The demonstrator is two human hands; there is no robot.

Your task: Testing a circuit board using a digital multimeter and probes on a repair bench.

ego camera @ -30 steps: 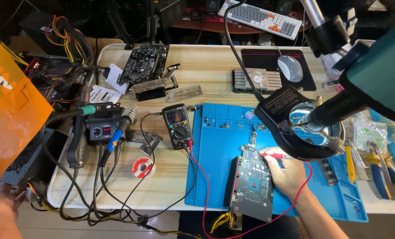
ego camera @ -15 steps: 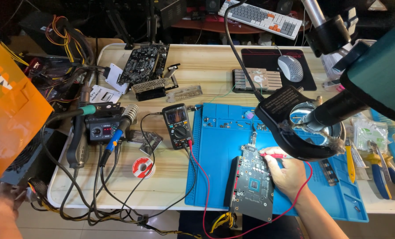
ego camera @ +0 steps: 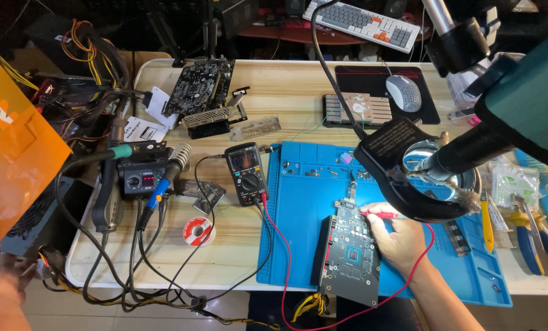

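My right hand (ego camera: 399,239) holds a red multimeter probe (ego camera: 381,214) against a dark circuit board (ego camera: 350,254), which lies on the blue work mat (ego camera: 298,227). A red lead runs from the probe, looping under the board, back to the black multimeter (ego camera: 246,173) left of the mat. My left hand (ego camera: 7,282) is low at the far left, off the table, beside a black box with a fan (ego camera: 25,224); its fingers are partly hidden and what it touches is unclear. An orange panel (ego camera: 13,153) stands above it.
A ring lamp on a black arm (ego camera: 421,178) hangs just over my right hand. Soldering station (ego camera: 140,178), solder reel (ego camera: 198,232) and tangled cables (ego camera: 133,270) sit left. A second board (ego camera: 201,86), heatsink (ego camera: 356,110), mouse (ego camera: 404,93), keyboard (ego camera: 363,23) lie behind; pliers (ego camera: 534,233) at right.
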